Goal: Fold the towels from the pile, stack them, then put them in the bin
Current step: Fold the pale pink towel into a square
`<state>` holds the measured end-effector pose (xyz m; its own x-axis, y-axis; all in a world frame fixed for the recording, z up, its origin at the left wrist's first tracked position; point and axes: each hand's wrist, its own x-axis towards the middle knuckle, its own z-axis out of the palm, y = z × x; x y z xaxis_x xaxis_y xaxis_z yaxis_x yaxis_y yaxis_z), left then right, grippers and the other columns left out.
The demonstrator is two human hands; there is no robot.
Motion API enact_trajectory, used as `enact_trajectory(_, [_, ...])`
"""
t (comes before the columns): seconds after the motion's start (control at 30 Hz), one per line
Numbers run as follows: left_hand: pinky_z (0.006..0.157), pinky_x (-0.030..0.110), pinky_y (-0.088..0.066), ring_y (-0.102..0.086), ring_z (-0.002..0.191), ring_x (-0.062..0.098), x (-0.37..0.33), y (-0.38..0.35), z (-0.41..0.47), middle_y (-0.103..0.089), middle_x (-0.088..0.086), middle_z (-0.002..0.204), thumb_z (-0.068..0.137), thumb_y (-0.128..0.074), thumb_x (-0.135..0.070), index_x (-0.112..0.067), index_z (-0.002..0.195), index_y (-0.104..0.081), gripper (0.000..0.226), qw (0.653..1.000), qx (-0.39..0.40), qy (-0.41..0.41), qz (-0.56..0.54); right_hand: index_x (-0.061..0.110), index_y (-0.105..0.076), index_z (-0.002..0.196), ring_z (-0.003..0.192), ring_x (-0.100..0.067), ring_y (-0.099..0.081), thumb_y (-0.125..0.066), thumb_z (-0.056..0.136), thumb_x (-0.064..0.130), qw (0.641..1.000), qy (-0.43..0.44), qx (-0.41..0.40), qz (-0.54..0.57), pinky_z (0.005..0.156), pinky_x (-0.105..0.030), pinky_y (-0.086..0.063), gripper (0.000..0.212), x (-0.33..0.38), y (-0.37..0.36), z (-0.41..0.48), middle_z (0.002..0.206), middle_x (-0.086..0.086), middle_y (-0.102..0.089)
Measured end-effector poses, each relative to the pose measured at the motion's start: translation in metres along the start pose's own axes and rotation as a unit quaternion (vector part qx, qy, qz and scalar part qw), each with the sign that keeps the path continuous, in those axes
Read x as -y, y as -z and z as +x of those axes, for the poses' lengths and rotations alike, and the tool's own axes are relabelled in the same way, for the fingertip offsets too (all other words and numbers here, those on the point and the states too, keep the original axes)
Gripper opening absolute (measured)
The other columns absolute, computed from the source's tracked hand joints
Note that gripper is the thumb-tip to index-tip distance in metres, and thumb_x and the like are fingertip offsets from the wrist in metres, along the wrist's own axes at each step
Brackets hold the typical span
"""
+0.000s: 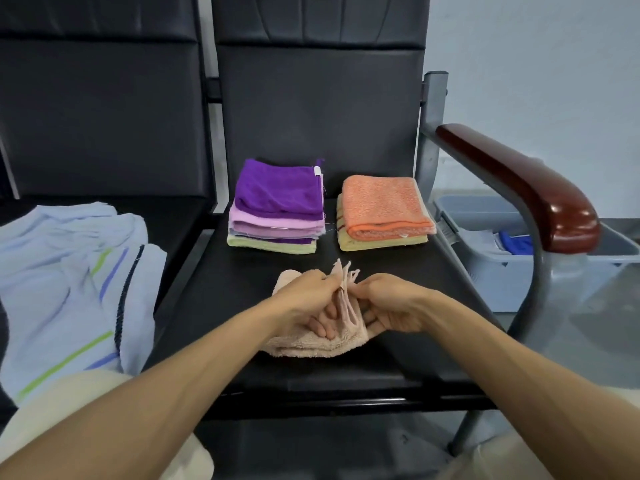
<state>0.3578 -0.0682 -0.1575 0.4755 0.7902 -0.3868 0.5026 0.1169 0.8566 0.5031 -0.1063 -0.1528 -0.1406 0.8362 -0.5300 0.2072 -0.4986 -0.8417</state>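
Note:
A small beige-pink towel (311, 346) lies bunched on the black chair seat (398, 341) in front of me. My left hand (304, 303) and my right hand (391, 306) both pinch its raised edges, which stick up between my fingers. Behind it stand two folded stacks: a purple, pink and yellow stack (277, 209) on the left, and an orange towel on a yellow one (384, 213) on the right. A pile of light blue striped towels (69, 271) lies unfolded on the neighbouring seat at the left. The grey bin (491, 258) stands on the floor at the right.
A brown padded armrest (530, 188) on a grey metal frame rises between the seat and the bin. Blue and pale cloth lies inside the bin. Black chair backs close off the far side. My knees show at the bottom edge.

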Motion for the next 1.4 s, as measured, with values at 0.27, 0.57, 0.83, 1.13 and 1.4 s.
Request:
enact_trajectory(0.27, [0.073, 0.038, -0.058, -0.071, 0.080, 0.032, -0.001, 0.048, -0.025, -0.071, 0.019, 0.104, 0.101, -0.043, -0.011, -0.011, 0.130, -0.045, 0.029, 0.997, 0.064, -0.001, -0.045, 0.014, -0.056, 0.130, 0.094, -0.026, -0.065, -0.018, 0.092, 0.072, 0.986, -0.017, -0.146, -0.073, 0.074, -0.040, -0.056, 0.079, 0.004, -0.020, 0.017, 0.109, -0.010, -0.067])
enact_trajectory(0.57, [0.064, 0.027, -0.052, -0.069, 0.088, 0.024, 0.011, 0.067, -0.023, -0.070, 0.008, 0.102, 0.093, -0.043, 0.000, -0.009, 0.126, -0.048, 0.034, 0.994, -0.103, -0.018, 0.028, 0.001, -0.056, 0.118, 0.111, -0.033, -0.057, -0.040, 0.100, 0.036, 0.892, 0.052, -0.234, -0.384, 0.082, -0.032, -0.041, 0.042, 0.013, -0.030, 0.032, 0.124, -0.017, -0.060])
enact_trajectory(0.83, [0.078, 0.037, -0.054, -0.064, 0.101, 0.020, 0.014, 0.057, -0.009, -0.066, 0.005, 0.119, 0.094, -0.051, -0.051, -0.009, 0.136, -0.045, 0.061, 0.988, -0.104, 0.039, -0.109, 0.010, -0.054, 0.125, 0.105, -0.014, -0.064, -0.042, 0.103, 0.027, 0.940, 0.303, -0.150, -0.049, 0.089, -0.030, -0.054, 0.030, 0.040, -0.020, 0.010, 0.114, -0.002, -0.066])
enact_trajectory(1.13, [0.085, 0.044, -0.057, -0.070, 0.099, 0.027, -0.008, 0.054, -0.010, -0.072, 0.012, 0.111, 0.090, -0.065, -0.018, -0.010, 0.123, -0.061, 0.034, 0.898, -0.029, -0.021, -0.438, 0.017, -0.055, 0.124, 0.105, -0.025, -0.068, -0.056, 0.095, 0.013, 0.951, 0.254, -0.082, 0.157, 0.078, -0.042, -0.059, 0.029, 0.044, 0.017, -0.025, 0.115, -0.005, -0.070])
enact_trajectory(1.4, [0.079, 0.040, -0.056, -0.064, 0.107, 0.019, -0.036, 0.046, 0.028, -0.065, -0.002, 0.121, 0.098, -0.053, -0.027, -0.027, 0.131, -0.050, 0.034, 0.957, -0.100, -0.116, -0.248, 0.018, -0.042, 0.130, 0.098, -0.021, -0.063, -0.052, 0.097, 0.011, 0.953, 0.222, -0.207, -0.012, 0.054, -0.030, -0.057, 0.035, 0.034, 0.048, -0.004, 0.120, 0.000, -0.055])
